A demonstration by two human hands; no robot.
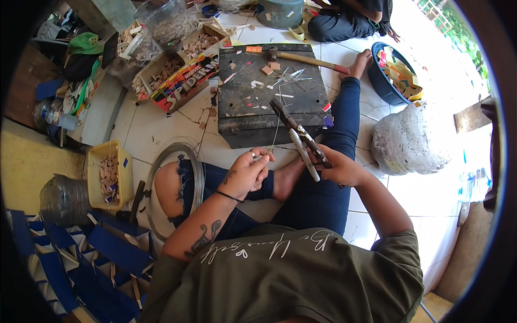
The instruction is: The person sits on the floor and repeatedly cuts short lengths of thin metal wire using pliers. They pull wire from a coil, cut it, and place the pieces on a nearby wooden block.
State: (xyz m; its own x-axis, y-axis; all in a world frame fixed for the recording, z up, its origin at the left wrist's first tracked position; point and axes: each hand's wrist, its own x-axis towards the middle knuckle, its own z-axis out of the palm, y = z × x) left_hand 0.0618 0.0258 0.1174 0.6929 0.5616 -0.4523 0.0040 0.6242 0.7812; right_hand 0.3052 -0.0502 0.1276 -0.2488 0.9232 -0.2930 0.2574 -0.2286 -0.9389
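My left hand pinches a thin metal wire that rises toward the jaws of a pair of pliers. My right hand is wrapped round the handles of these worn pliers, dark at the head, with a whitish handle. The jaws point away from me, over the near edge of a black box. Beside my left knee a coil of wire stands on the floor. Several cut wire pieces, small wood blocks and a wooden-handled hammer lie on the box.
Far left, a printed cardboard box holds wood pieces. A yellow tub of small blocks stands left, above blue panels. On the right are a blue basin of scraps and a wrapped bundle. Another person sits at the far side.
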